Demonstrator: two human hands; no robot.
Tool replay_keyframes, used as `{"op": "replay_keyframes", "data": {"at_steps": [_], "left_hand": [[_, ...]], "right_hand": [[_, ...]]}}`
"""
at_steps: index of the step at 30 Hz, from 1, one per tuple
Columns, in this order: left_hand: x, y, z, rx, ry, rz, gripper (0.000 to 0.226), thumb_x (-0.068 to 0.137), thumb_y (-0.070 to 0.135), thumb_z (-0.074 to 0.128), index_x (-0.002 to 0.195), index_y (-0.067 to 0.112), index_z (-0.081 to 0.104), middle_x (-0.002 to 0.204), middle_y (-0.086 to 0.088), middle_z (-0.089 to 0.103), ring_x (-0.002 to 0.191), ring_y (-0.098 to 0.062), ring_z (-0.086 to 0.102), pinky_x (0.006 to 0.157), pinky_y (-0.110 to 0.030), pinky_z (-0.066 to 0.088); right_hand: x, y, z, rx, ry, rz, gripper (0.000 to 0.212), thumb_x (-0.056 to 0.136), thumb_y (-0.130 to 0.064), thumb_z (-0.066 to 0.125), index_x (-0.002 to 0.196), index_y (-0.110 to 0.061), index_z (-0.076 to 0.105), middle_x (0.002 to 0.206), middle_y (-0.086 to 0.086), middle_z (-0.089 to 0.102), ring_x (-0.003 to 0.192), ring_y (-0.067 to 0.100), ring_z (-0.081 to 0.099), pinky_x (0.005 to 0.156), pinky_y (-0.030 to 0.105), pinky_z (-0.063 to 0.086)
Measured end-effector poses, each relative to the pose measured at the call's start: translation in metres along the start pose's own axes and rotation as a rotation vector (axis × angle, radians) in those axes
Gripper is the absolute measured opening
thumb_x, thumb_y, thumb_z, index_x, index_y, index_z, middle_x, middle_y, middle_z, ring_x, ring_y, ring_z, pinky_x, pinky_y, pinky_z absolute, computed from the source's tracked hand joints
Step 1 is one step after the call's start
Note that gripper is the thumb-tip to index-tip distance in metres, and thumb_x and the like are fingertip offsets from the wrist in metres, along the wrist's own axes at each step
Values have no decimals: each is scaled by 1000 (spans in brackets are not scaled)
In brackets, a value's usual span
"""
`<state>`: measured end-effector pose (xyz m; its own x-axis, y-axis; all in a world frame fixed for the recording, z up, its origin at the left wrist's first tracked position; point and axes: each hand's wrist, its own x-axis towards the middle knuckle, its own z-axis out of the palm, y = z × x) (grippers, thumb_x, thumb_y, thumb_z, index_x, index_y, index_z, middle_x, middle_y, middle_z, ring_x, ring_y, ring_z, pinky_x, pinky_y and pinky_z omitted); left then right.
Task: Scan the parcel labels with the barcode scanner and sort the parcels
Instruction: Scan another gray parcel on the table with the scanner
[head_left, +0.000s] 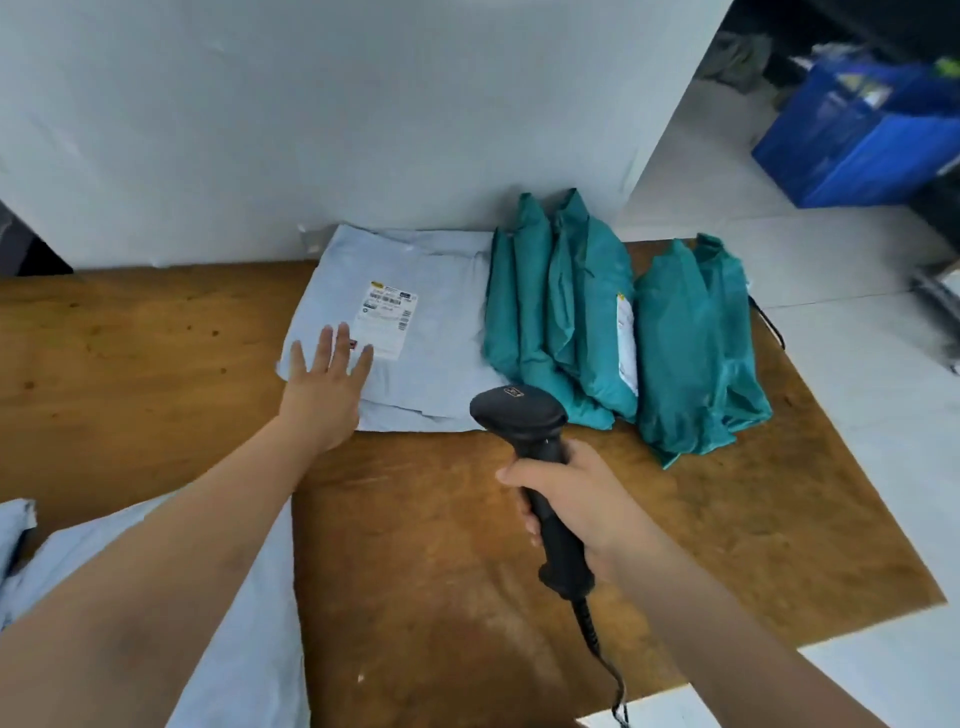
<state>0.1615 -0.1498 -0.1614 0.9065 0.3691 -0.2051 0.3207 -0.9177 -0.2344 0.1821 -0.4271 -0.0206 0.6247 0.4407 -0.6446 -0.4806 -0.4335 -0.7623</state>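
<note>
I see the left hand (324, 387) lying flat, fingers spread, on a pale grey parcel (441, 291) at the back of the wooden table (441, 545), just beside its white label (387, 319). The right hand (576, 509) has its fingers clamped round the black barcode scanner (519, 410), head toward that label. Teal parcels (566, 312) lean in 2 groups on the right, seemingly sorted; more grey parcels (249, 623) near me look unscanned.

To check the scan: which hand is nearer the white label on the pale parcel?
Left. The left hand lies beside the white label, fingertips at its edge. The right hand grips the barcode scanner, well apart.
</note>
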Motion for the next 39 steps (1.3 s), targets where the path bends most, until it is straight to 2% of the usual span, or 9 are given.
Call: {"op": "replay_keyframes", "data": {"at_steps": [7,14,17,19,23,27,31,36,39], "left_hand": [[14,0,13,70,-73,27,55,101,22,29,152,23,10,160,-12,7,146,-36,6,117,-51,7],[-44,24,4,-78,150,199,42,97,11,40,139,11,44,151,-14,37,142,-26,31,119,-39,13],[-98,41,9,-245,337,351,38,63,5,83,100,9,73,115,-11,70,107,-28,67,94,-46,49],[-137,54,12,-274,348,409,49,40,10,93,85,14,77,98,-3,75,90,-21,73,76,-46,57],[-212,77,36,-255,252,571,62,33,28,94,92,23,77,103,6,74,96,-13,71,89,-38,53],[-271,91,66,-202,169,689,50,40,37,86,88,30,75,102,11,73,98,-9,69,96,-39,42],[-312,105,82,-231,72,623,33,46,26,83,78,28,75,101,6,74,99,-13,70,96,-36,34],[-330,102,82,-272,54,224,61,46,30,87,104,18,73,122,-19,64,113,-37,61,107,-48,17],[-324,95,77,-271,61,118,56,39,36,92,90,19,77,110,-16,71,104,-39,66,105,-47,18]], "right_hand": [[9,16,-23,7,58,99,15,84,-11,65,76,-8,53,50,4,51,42,17,44,44,25,40],[-14,28,-5,14,4,43,13,83,-9,66,80,-6,54,52,6,50,43,18,43,44,26,40],[-33,37,12,9,-4,21,16,83,-8,66,73,-7,54,52,7,50,43,18,43,46,26,41],[-48,47,24,12,-1,9,15,83,-7,66,73,-8,54,52,8,50,43,19,43,46,26,41],[-80,73,46,35,11,-22,15,82,-4,66,72,-8,55,51,10,50,42,22,42,47,27,39],[-108,105,62,106,63,-13,16,81,3,64,72,-5,54,49,10,48,40,23,40,43,26,36],[-131,132,73,121,75,44,15,81,3,63,71,-4,55,50,12,49,38,21,41,41,24,36],[-139,145,72,89,46,65,13,82,2,62,72,-4,55,51,11,49,39,21,41,42,24,36],[-137,143,65,76,26,58,11,81,2,62,73,-3,55,50,11,49,40,22,40,40,24,36]]}}
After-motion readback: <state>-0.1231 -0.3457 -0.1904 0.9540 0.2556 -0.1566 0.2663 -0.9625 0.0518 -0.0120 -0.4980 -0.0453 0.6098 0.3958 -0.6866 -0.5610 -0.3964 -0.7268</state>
